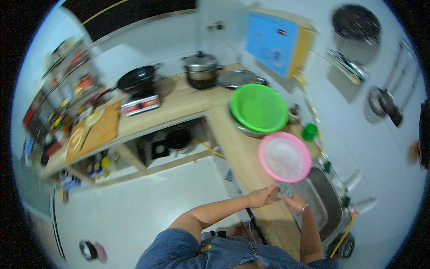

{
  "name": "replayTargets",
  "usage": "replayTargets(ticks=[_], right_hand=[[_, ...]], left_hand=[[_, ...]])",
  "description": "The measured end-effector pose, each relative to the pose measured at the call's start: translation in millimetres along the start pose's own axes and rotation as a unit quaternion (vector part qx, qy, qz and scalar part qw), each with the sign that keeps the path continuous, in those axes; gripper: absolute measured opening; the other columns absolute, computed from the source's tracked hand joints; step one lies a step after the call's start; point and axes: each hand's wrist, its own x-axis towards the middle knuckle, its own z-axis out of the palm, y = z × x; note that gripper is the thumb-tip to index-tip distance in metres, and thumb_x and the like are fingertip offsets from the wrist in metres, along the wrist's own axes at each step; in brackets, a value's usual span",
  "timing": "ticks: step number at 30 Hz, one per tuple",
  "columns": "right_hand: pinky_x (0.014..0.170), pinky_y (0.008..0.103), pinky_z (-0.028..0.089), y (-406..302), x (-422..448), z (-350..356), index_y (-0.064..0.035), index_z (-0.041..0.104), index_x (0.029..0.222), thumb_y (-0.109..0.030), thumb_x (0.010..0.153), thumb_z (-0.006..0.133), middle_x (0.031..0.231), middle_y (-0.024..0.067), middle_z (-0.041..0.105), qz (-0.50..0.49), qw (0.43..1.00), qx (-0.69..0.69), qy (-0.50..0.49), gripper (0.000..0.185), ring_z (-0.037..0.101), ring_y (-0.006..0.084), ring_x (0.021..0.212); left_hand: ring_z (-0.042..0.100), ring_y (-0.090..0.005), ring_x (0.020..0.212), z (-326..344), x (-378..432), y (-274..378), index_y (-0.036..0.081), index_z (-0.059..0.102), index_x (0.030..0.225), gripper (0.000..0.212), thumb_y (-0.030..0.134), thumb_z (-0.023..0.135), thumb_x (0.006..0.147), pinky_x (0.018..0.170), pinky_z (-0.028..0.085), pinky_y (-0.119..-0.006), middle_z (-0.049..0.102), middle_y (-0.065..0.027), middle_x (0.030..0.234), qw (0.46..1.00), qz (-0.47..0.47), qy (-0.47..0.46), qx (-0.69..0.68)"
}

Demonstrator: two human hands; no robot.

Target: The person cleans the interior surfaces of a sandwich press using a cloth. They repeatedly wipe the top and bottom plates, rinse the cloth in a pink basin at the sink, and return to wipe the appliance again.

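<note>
My right hand (294, 202), with a bracelet at the wrist, holds a grey-green cloth or scouring pad (286, 190) near the sink's left edge. Just left of it, my left hand (263, 196) grips a small brownish object (274, 194), too blurred to name. Both hands are over the wooden counter, close below a pink plastic basin (265, 168) that holds whitish, foamy-looking contents. Behind this basin a green plastic basin (258, 107) rests on another vessel.
A steel sink (319, 201) lies to the right, with a green cup (309, 131) beyond. Along the back counter (174, 90) stand a lidded pot (201, 69), a black wok (137, 80) and a wooden cutting board (104, 127). Utensils hang on the right wall.
</note>
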Motion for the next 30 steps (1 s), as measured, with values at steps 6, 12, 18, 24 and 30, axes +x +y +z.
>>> replayTargets(ticks=[6,12,18,24,30], right_hand=[[0.044,0.0203,0.035,-131,10,167,-0.0083,0.035,0.105,-0.048,0.081,0.035,0.069,0.0034,0.050,-0.080,0.954,-0.132,-0.256,0.046,0.044,0.0075,0.053],[0.041,0.0187,0.033,-223,-3,345,-0.0068,0.037,0.104,-0.039,0.081,0.042,0.067,0.0017,0.052,-0.291,0.880,-0.213,-0.311,0.039,0.040,0.0053,0.050],[0.054,0.0229,0.038,-306,6,496,-0.0032,0.048,0.084,-0.047,0.081,0.036,0.070,0.0036,0.054,-0.387,0.807,-0.316,-0.313,0.045,0.046,0.0089,0.060],[0.059,0.0227,0.040,-366,27,638,-0.0008,0.053,0.083,-0.030,0.082,0.047,0.073,0.0001,0.052,-0.330,0.827,-0.081,-0.448,0.030,0.047,0.0091,0.065],[0.056,0.0223,0.039,-443,-12,779,-0.0036,0.051,0.083,-0.042,0.083,0.036,0.068,0.0015,0.051,-0.460,0.694,-0.350,-0.430,0.041,0.045,0.0087,0.060]], left_hand=[[0.047,-0.0107,0.063,-96,-181,-49,0.006,0.037,0.100,0.034,0.018,0.056,0.075,0.057,0.043,-0.025,0.047,-0.0031,0.073,0.962,-0.119,0.135,-0.204],[0.047,-0.0099,0.065,-132,-382,-95,0.006,0.040,0.074,0.013,0.009,0.052,0.072,0.056,0.043,-0.025,0.044,-0.0014,0.067,0.838,-0.144,0.418,-0.320],[0.048,-0.0118,0.068,-146,-548,-106,0.006,0.039,0.070,0.011,0.004,0.049,0.070,0.061,0.042,-0.026,0.051,-0.0061,0.078,0.646,-0.177,0.637,-0.382],[0.050,-0.0138,0.076,-174,-670,-122,0.005,0.043,0.082,0.014,0.007,0.052,0.072,0.068,0.041,-0.026,0.053,-0.0066,0.088,0.580,-0.128,0.706,-0.387],[0.051,-0.0145,0.079,-232,-764,-149,0.003,0.049,0.088,0.016,0.016,0.049,0.078,0.071,0.041,-0.027,0.055,-0.0062,0.084,0.620,-0.312,0.684,-0.224]])
